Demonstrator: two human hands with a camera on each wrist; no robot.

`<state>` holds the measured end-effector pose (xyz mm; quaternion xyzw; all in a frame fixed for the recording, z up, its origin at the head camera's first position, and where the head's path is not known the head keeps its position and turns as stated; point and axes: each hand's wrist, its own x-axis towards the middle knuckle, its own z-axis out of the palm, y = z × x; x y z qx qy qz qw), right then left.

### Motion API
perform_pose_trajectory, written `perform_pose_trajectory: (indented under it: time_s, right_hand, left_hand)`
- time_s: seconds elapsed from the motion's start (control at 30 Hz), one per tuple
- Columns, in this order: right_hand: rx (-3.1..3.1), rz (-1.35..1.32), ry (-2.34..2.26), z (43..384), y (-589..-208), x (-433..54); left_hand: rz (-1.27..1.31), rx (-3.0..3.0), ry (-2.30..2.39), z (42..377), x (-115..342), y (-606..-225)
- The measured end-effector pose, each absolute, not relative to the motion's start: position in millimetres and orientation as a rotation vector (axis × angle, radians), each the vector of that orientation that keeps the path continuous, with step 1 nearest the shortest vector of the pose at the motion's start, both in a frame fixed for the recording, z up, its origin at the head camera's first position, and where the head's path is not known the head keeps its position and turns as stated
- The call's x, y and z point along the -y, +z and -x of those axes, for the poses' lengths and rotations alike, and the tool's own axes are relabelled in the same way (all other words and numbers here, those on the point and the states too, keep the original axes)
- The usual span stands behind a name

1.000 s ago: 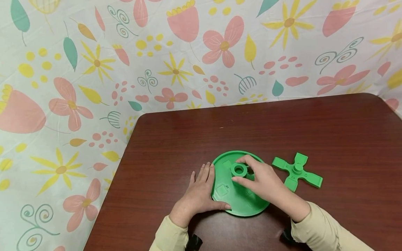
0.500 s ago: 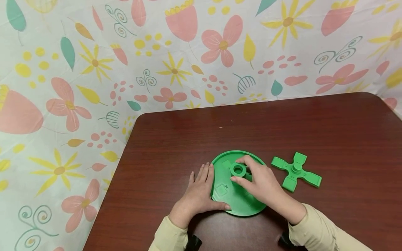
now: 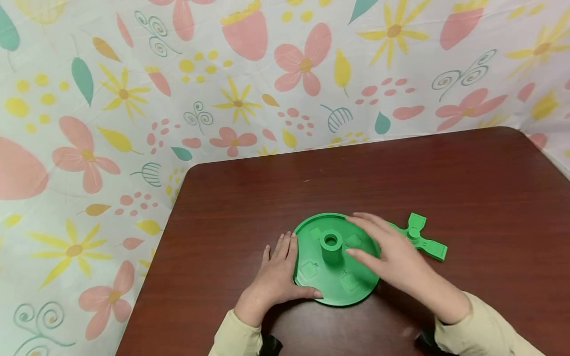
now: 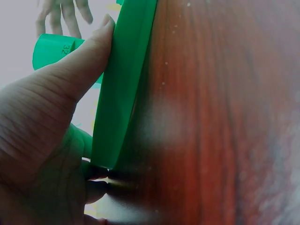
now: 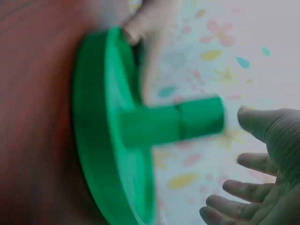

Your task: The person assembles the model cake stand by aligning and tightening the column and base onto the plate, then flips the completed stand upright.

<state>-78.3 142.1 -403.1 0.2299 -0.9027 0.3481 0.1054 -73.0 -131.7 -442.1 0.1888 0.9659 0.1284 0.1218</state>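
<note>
A round green plastic disc with a raised rim [image 3: 307, 284] lies on the table. From its middle a green cylinder [image 3: 331, 249] with a hole in its top stands upright; a seam runs round it in the right wrist view, and the number 32 shows in the left wrist view. My left hand [image 3: 276, 274] rests against the disc's left rim, fingers straight, its thumb [image 4: 86, 58] laid along the near edge. Just right of the cylinder and apart from it is my right hand [image 3: 396, 254], fingers spread and holding nothing. The disc's right edge is partly behind that hand.
A green cross-shaped piece [image 3: 415, 235] with a short central peg lies right of the disc, partly hidden by my right hand. The brown table [image 3: 240, 198] reaches back to a flower-patterned cloth [image 3: 249, 118].
My right hand has let go of the cylinder and drawn off to the right, now covering part of the cross-shaped piece. The left hand stays at the rim. The head view has shifted slightly.
</note>
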Motion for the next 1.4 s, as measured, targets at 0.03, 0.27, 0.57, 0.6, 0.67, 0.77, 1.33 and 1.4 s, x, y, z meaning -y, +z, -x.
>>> perform_pose_trajectory:
  time_s: [0.03,0.27,0.57,0.6,0.67,0.77,1.33,1.4]
  right_hand:
    - [2.637,-0.657,0.994,76.9,-400.5,-149.8]
    - [2.642,-0.473,0.816,70.1,-405.8,-211.1]
    - [2.929,-0.243,0.662,64.1,-430.1,-258.2]
    - [2.954,-0.229,0.629,64.0,-432.4,-260.2]
    - [2.992,-0.221,0.572,64.1,-436.7,-263.6]
    - [3.006,-0.238,0.518,65.1,-441.0,-266.2]
    - [2.842,-0.301,0.678,70.2,-421.9,-277.6]
    - [2.773,-0.329,0.711,70.0,-418.2,-275.8]
  left_hand:
    - [-0.55,-2.82,0.377,73.0,132.0,-442.2]
    - [-0.55,-2.822,0.407,71.9,133.3,-440.8]
    - [-0.557,-2.82,0.408,72.5,132.7,-441.6]
    - [-0.556,-2.818,0.409,72.7,132.6,-441.5]
    - [-0.555,-2.814,0.409,72.7,132.4,-441.1]
    - [-0.552,-2.81,0.408,72.4,132.2,-440.2]
    - [-0.557,-2.815,0.406,72.7,132.6,-441.3]
    - [-0.557,-2.818,0.403,73.0,133.0,-441.4]
